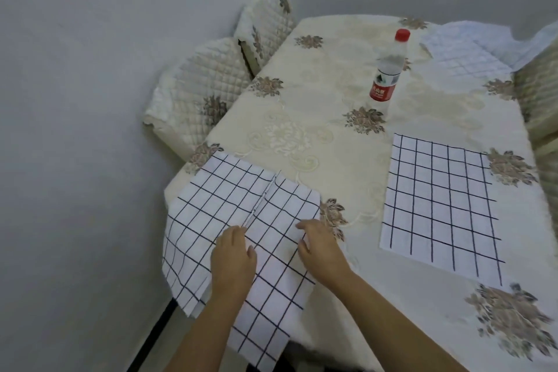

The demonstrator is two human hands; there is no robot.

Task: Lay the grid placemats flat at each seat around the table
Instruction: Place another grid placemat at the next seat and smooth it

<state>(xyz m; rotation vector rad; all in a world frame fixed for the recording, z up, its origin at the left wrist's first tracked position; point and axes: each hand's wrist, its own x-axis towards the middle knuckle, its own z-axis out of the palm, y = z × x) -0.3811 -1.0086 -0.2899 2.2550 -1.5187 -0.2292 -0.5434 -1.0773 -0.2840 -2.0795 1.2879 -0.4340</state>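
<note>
Left grip point(232, 260) lies flat with straight fingers on the stacked mats point(208, 220) at the near left corner of the counter point(302, 93). Our right grip point(321, 248) has its fingers bent onto the same cloth, and we cannot tell whether it pinches a layer or only presses.

These mats overlap and hang well over the near edge. We judge that pulling one layer carelessly could drag the rest off the edge, or leave a crease along the raised fold between our hands.

One flat mat point(437, 205) lies at the near right, and a far mat point(465, 57) lies at the far right. A water bottle point(388, 69) stands upright in the far middle, apart from every mat; a wide sweep could tip it. Quilted chairs point(193, 90) crowd the far left side, close against the counter.
</note>
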